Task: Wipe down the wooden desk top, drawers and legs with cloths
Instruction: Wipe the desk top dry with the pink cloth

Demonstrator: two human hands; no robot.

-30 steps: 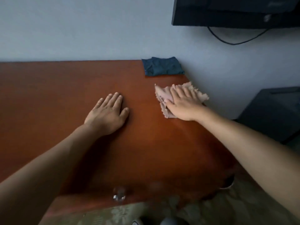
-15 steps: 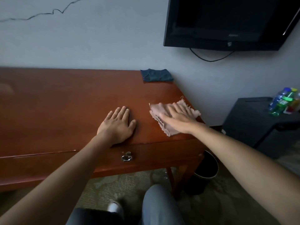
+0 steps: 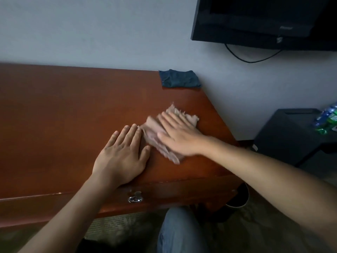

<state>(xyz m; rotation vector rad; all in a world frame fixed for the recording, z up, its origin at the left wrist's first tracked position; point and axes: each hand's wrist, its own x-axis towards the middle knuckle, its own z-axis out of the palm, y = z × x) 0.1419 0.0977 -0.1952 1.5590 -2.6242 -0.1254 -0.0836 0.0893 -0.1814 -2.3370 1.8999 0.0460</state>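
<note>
The reddish wooden desk top (image 3: 63,115) fills the left and middle of the view. My right hand (image 3: 179,137) lies flat with straight fingers on a frayed pinkish cloth (image 3: 155,137) near the desk's right end; both are motion-blurred. My left hand (image 3: 122,154) rests flat on the wood, its fingertips almost touching the cloth's left edge. A folded dark blue cloth (image 3: 179,78) lies at the far right corner against the wall. Below the front edge, a drawer front carries a metal ring pull (image 3: 135,198).
A black TV (image 3: 264,21) hangs on the wall at upper right with a cable drooping below it. A dark side cabinet (image 3: 291,136) with plastic bottles (image 3: 326,119) stands right of the desk. A dark bin (image 3: 238,197) sits under the right corner. My knee (image 3: 178,232) is below the drawer.
My right hand has slid the pinkish cloth leftward, up against my left hand. The left hand stays flat on the desk. The camera has shifted slightly.
</note>
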